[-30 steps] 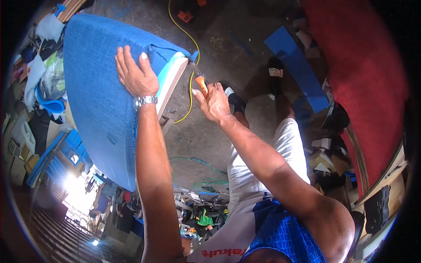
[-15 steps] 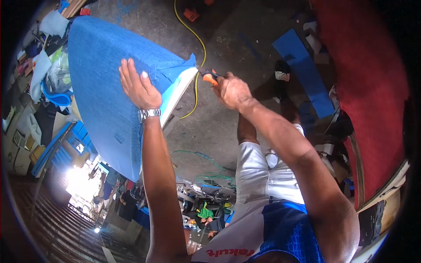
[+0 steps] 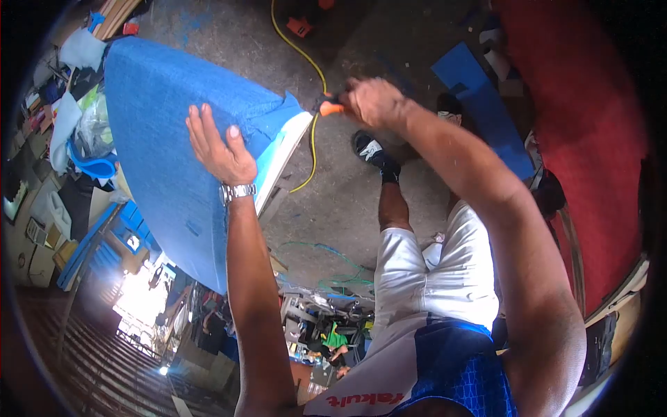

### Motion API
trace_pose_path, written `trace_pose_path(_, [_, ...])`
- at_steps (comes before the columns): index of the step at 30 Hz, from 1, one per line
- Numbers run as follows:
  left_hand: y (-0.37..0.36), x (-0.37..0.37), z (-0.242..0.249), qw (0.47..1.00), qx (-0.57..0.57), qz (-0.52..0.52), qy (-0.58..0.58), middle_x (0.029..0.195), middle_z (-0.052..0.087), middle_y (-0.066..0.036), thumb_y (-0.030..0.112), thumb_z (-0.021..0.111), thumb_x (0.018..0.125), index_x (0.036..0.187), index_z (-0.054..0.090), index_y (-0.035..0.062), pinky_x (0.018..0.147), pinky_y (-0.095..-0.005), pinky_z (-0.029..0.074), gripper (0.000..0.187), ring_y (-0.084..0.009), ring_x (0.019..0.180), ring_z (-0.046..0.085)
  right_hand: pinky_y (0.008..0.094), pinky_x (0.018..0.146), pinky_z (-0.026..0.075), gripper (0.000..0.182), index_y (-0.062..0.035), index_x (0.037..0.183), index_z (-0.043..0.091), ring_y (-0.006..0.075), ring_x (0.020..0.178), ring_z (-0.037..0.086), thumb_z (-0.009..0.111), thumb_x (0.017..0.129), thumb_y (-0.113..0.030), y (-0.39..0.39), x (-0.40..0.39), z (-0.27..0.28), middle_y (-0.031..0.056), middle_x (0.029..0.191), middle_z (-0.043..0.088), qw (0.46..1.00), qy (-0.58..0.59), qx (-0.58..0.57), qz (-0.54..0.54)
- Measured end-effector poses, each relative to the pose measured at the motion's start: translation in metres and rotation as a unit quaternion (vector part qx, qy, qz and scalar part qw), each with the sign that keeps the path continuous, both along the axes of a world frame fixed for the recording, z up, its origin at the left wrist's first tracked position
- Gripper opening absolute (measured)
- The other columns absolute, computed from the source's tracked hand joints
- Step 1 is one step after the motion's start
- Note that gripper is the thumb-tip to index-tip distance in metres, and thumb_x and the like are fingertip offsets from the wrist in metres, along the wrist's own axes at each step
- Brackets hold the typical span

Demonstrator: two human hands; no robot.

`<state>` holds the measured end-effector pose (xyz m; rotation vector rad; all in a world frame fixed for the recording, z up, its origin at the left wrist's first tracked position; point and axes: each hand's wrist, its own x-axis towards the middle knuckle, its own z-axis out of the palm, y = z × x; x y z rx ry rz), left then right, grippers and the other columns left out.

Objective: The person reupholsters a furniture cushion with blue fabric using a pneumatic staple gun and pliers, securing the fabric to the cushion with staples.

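A large panel covered in blue fabric point(image 3: 167, 160) fills the left side of the head view, its white edge point(image 3: 290, 149) bare near the far corner. The fabric is folded and bunched at that corner. My left hand point(image 3: 226, 149), with a metal watch on the wrist, lies flat on the fabric, fingers stretched and thumb apart. Wrapped round an orange-and-black hand tool point(image 3: 331, 108), my right hand point(image 3: 375, 103) is slightly blurred. The tool's dark front end is just right of the panel's corner; its exact kind I cannot make out.
A yellow hose point(image 3: 314, 62) runs over the concrete floor behind the tool. To the right lie a blue strip point(image 3: 483, 104) and a large red-covered piece point(image 3: 590, 139). Scraps and foam pieces point(image 3: 82, 48) crowd the left side. Other people point(image 3: 333, 351) show small in the background.
My right hand has moved up and slightly right with the tool, away from the corner. The left hand and the panel sit slightly lower in view. One foot now shows on the floor.
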<state>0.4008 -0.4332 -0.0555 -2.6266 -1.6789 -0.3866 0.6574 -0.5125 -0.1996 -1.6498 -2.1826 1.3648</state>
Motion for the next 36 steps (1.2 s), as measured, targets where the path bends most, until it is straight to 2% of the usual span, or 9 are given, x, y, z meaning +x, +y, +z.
trace_pose_path(4, [0.008, 0.005, 0.008, 0.996, -0.027, -0.086, 0.029, 0.151, 0.043, -0.02, 0.059, 0.048, 0.094, 0.141, 0.052, 0.007, 0.113, -0.0586, 0.026, 0.07, -0.0449, 0.14, 0.036, 0.0387, 0.076, 0.051, 0.042, -0.0046, 0.101, 0.069, 0.0324, 0.075, 0.066, 0.066, 0.092, -0.046, -0.049, -0.028, 0.014, 0.0119, 0.078, 0.069, 0.947, 0.174, -0.217, -0.16])
trace_pose_path(6, [0.018, 0.009, 0.026, 0.976, -0.088, -0.175, 0.09, 0.151, 0.043, -0.017, 0.064, 0.052, 0.09, 0.141, 0.053, 0.0123, 0.113, -0.0593, 0.025, 0.072, -0.0441, 0.14, 0.036, 0.0395, 0.083, 0.051, 0.048, -0.0032, 0.109, 0.069, 0.03, 0.085, 0.067, 0.066, 0.091, -0.048, -0.055, -0.045, 0.024, 0.0145, 0.091, 0.07, 0.888, 0.262, -0.301, -0.23])
trace_pose_path(11, [0.044, 0.027, 0.031, 0.956, -0.128, -0.238, 0.114, 0.113, 0.07, -0.001, 0.024, 0.07, 0.087, 0.096, 0.071, 0.0136, 0.113, -0.0551, 0.027, 0.014, -0.0239, 0.126, 0.056, 0.0369, 0.091, 0.049, 0.055, -0.003, 0.123, 0.065, 0.0232, 0.096, 0.066, 0.069, 0.09, -0.047, -0.073, -0.095, 0.017, 0.0149, 0.101, 0.071, 0.779, 0.402, -0.332, -0.348])
trace_pose_path(17, [0.061, 0.025, 0.013, 0.98, -0.086, -0.134, 0.123, 0.082, 0.07, -0.011, 0.031, 0.065, 0.093, 0.087, 0.069, 0.0094, 0.076, -0.0422, 0.051, 0.023, -0.0295, 0.078, 0.068, 0.0339, 0.085, 0.049, 0.056, -0.0039, 0.122, 0.066, 0.0191, 0.088, 0.063, 0.071, 0.088, -0.049, -0.064, -0.081, 0.012, 0.0097, 0.096, 0.07, 0.769, 0.443, -0.334, -0.317])
trace_pose_path(20, [0.073, 0.019, 0.007, 0.984, -0.118, -0.114, 0.07, 0.074, 0.067, -0.017, 0.036, 0.06, 0.097, 0.084, 0.068, 0.0061, 0.063, -0.0454, 0.048, 0.034, -0.0366, 0.071, 0.065, 0.0318, 0.085, 0.048, 0.051, -0.0048, 0.116, 0.069, 0.0168, 0.085, 0.063, 0.072, 0.088, -0.047, -0.037, -0.044, 0.012, 0.0072, 0.089, 0.069, 0.812, 0.362, -0.393, -0.235])
trace_pose_path(24, [0.085, 0.019, 0.001, 0.985, -0.144, -0.067, 0.062, 0.072, 0.065, -0.021, 0.04, 0.056, 0.098, 0.083, 0.067, 0.0039, 0.066, -0.0476, 0.048, 0.04, -0.0425, 0.071, 0.063, 0.0449, 0.086, 0.05, 0.035, -0.0034, 0.111, 0.066, 0.0322, 0.096, 0.062, 0.07, 0.089, -0.03, -0.057, -0.038, 0.006, 0.0146, 0.105, 0.065, 0.96, 0.165, 0.013, -0.227])
trace_pose_path(25, [0.088, 0.018, -0.002, 0.986, -0.142, -0.061, 0.07, 0.072, 0.065, -0.022, 0.04, 0.056, 0.098, 0.083, 0.067, 0.0033, 0.067, -0.0484, 0.048, 0.041, -0.0434, 0.072, 0.063, 0.0477, 0.095, 0.047, 0.033, -0.0041, 0.113, 0.064, 0.0388, 0.115, 0.054, 0.069, 0.089, -0.026, -0.059, -0.03, 0.02, 0.0203, 0.126, 0.055, 0.972, 0.112, -0.046, -0.202])
trace_pose_path(33, [0.061, 0.032, 0.012, 0.987, -0.147, -0.044, 0.051, 0.101, 0.067, -0.019, 0.03, 0.067, 0.091, 0.098, 0.066, 0.0051, 0.085, -0.0461, 0.049, 0.026, -0.0393, 0.096, 0.062, 0.0438, 0.107, 0.043, 0.04, -0.0051, 0.121, 0.064, 0.0354, 0.125, 0.05, 0.07, 0.089, -0.028, -0.095, 0.018, 0.057, 0.018, 0.136, 0.051, 0.964, 0.089, 0.012, -0.249])
trace_pose_path(36, [0.053, 0.026, 0.022, 0.993, -0.026, -0.119, 0.006, 0.108, 0.064, -0.017, 0.026, 0.074, 0.087, 0.101, 0.065, 0.0033, 0.093, -0.0464, 0.045, 0.029, -0.0369, 0.105, 0.059, 0.0419, 0.103, 0.046, 0.042, -0.0043, 0.121, 0.065, 0.0336, 0.123, 0.054, 0.071, 0.089, -0.03, -0.071, 0.014, 0.083, 0.017, 0.133, 0.054, 0.94, 0.159, 0.026, -0.3])
